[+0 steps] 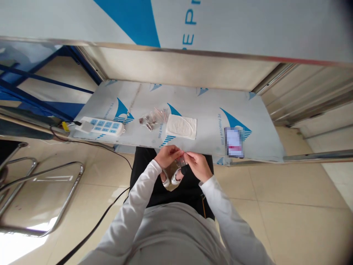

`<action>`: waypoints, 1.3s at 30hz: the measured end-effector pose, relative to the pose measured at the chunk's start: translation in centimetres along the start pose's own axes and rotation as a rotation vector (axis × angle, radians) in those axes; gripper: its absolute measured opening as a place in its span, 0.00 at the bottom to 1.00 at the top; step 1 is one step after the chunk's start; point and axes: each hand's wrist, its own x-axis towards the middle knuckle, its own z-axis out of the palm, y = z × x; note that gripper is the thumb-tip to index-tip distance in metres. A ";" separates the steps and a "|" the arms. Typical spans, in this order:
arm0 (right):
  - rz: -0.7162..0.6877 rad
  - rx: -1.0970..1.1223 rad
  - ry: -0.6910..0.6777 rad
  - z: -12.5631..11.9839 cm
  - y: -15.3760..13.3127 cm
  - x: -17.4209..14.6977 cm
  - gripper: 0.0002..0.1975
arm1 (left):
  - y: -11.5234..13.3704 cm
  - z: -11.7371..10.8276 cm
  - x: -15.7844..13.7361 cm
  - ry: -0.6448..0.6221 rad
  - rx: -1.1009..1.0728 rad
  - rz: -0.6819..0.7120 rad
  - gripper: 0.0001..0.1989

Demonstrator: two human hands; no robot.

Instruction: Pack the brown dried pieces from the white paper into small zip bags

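Note:
My left hand [167, 156] and my right hand [198, 165] meet just off the shelf's front edge, above my lap. Both are closed, fingertips pinching a small clear plastic bag [181, 162] between them. Something reddish shows at its upper edge, too small to make out. Beyond my hands, a white square packet [181, 126] lies flat on the film-covered shelf [204, 110]. To its left is a loose pile of clear plastic bags [158, 117], with small dark metallic parts [149, 122] at its near side.
A white power strip [107, 126] with a plugged-in adapter lies at the shelf's left, its black cable [93, 142] hanging past the edge. A phone [234, 142] rests at the right front. An upper shelf [234, 29] overhangs the back. A metal-framed chair [79, 173] stands left.

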 end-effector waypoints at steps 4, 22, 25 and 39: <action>-0.065 -0.130 0.053 -0.1 0.0 0.2 0.11 | 0.0 0.0 0.5 -0.022 0.052 -0.012 0.20; -0.128 -0.514 0.325 -1.1 -2.5 4.3 0.07 | 4.5 1.2 2.2 0.366 0.675 0.025 0.08; -0.204 -0.590 0.231 -2.0 -2.8 4.4 0.10 | 5.8 0.8 2.3 0.323 0.769 -0.007 0.09; 0.060 0.178 0.101 -3.4 3.2 10.8 0.22 | -1.9 -1.8 7.0 0.383 -0.281 -0.213 0.28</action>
